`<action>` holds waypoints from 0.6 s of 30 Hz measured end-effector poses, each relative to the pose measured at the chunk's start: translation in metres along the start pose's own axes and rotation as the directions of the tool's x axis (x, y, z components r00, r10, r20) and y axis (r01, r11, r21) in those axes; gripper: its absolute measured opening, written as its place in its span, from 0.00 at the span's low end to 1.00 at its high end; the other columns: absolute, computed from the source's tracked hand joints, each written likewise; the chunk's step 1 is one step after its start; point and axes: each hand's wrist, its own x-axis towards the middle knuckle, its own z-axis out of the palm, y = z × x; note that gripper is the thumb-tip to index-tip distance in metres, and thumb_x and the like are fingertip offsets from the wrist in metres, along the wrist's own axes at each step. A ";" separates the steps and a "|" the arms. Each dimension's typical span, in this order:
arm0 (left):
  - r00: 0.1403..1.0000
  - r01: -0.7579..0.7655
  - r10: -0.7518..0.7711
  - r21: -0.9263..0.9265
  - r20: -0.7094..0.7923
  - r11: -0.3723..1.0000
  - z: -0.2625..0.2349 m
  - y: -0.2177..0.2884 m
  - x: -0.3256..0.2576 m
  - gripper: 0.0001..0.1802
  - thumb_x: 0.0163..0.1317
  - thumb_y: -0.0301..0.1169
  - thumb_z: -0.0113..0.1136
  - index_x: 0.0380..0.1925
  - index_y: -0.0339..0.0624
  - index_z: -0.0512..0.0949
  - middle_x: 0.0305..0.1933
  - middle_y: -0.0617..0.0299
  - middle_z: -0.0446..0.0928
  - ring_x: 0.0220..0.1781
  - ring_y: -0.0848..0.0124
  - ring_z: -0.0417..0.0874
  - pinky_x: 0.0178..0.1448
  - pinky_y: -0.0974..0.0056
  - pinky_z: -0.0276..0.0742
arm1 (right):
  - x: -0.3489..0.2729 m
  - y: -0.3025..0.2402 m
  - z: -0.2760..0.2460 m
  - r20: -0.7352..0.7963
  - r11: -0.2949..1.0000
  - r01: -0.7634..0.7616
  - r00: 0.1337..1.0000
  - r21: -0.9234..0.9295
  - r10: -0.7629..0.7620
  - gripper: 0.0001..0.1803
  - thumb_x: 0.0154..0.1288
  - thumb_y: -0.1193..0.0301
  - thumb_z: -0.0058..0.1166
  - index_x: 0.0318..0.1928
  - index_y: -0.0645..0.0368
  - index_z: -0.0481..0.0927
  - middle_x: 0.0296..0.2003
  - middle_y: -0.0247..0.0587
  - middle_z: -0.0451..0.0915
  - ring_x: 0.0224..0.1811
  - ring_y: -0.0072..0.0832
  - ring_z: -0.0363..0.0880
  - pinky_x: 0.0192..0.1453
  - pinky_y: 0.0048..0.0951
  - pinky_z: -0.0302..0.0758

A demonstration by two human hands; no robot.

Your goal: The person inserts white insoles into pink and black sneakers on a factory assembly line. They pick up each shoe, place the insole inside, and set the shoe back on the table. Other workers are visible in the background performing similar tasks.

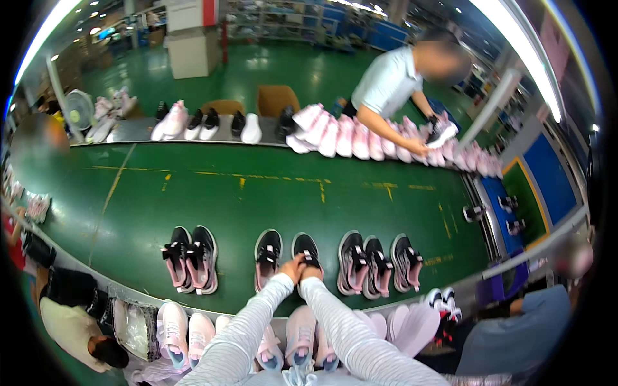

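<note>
A black sneaker with a pale sole (304, 244) stands toe-away on the green belt in front of me. Both my hands are at its opening. My left hand (293, 267) has its fingers closed at the tongue and left side of the collar. My right hand (311, 269) is closed on the collar beside it, its fingers partly hidden. Just left stands a second black sneaker with a pink lining (268, 254). Farther left is a black pair (203, 257). To the right are three more black sneakers, one of them at the end of the group (404, 260).
Pink sneakers (300, 334) line the ledge against my body. Across the green belt (257, 193), a long row of pink shoes (344, 138) fills the far ledge, where a co-worker (389, 83) handles a dark shoe with a white sole (441, 133). Other people sit at both sides.
</note>
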 end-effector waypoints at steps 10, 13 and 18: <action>0.994 0.099 -0.099 0.015 0.037 0.995 0.006 -0.023 0.012 0.23 0.53 0.42 0.44 0.49 0.49 0.62 0.44 0.48 0.69 0.44 0.54 0.71 0.47 0.59 0.67 | -0.051 -0.067 -0.050 0.073 0.996 -0.093 0.993 0.013 0.092 0.17 0.53 0.66 0.39 0.43 0.55 0.71 0.44 0.47 0.70 0.43 0.33 0.71 0.45 0.31 0.67; 0.999 0.005 -0.007 -0.042 -0.045 0.999 0.003 -0.030 -0.003 0.28 0.48 0.41 0.51 0.50 0.45 0.58 0.48 0.48 0.65 0.49 0.52 0.67 0.52 0.58 0.63 | -0.074 -0.080 -0.063 0.022 0.995 -0.078 0.997 0.054 0.077 0.16 0.53 0.66 0.40 0.43 0.55 0.71 0.44 0.47 0.70 0.43 0.33 0.71 0.44 0.31 0.68; 0.968 -0.073 0.084 0.055 -0.235 0.996 0.023 -0.002 -0.037 0.14 0.49 0.31 0.48 0.37 0.38 0.67 0.40 0.51 0.67 0.42 0.54 0.70 0.45 0.59 0.67 | -0.103 -0.065 -0.074 -0.041 0.989 -0.118 0.992 0.090 0.122 0.16 0.52 0.68 0.40 0.42 0.55 0.72 0.45 0.47 0.69 0.41 0.34 0.72 0.43 0.32 0.69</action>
